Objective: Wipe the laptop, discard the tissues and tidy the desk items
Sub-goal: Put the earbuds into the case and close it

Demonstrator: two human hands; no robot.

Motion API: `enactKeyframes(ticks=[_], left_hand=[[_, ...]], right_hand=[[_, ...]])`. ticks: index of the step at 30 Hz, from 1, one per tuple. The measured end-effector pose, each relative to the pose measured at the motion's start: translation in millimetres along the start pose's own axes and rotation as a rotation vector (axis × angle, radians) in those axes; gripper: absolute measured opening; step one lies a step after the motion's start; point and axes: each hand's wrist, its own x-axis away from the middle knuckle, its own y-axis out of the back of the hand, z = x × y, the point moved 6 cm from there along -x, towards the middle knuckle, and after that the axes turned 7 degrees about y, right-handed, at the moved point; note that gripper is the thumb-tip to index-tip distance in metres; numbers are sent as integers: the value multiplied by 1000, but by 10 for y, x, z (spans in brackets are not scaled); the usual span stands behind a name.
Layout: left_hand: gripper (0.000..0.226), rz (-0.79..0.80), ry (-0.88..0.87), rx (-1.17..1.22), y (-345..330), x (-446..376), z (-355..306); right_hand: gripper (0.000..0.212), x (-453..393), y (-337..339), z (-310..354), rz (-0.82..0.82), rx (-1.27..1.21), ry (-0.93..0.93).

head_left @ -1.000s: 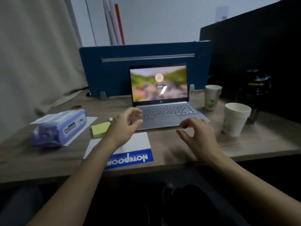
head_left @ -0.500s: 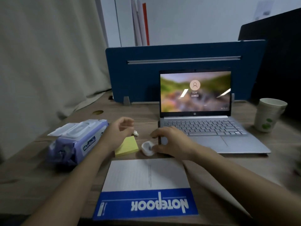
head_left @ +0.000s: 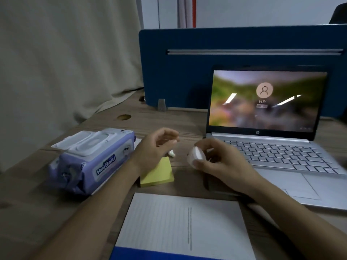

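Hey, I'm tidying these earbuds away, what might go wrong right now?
The loose earbud lies on the desk just beyond the sticky notes, under your left hand; a careless sweep might knock it away. Your right hand holds the small white case in its fingertips above the desk, so it might slip and drop.

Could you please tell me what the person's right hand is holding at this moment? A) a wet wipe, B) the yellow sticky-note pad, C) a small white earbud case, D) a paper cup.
C: the right hand has its grip closed around the small white earbud case, lifted just left of the laptop, while the yellow sticky-note pad lies on the desk under the left hand.
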Motion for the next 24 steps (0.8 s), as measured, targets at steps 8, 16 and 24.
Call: enactKeyframes(ticks=[8,16,24], left_hand=[[47,213,-26,-14,-288,110,-98],[47,183,-76,-32,-382,208,-212],[42,169,-120,-63,-351,190,-211]], right_hand=[[32,95,105,-124,-105,-299,-152],[31,110,29,-63,-102,-382,-153],[30,89,80,-47,-75,-272,-134]])
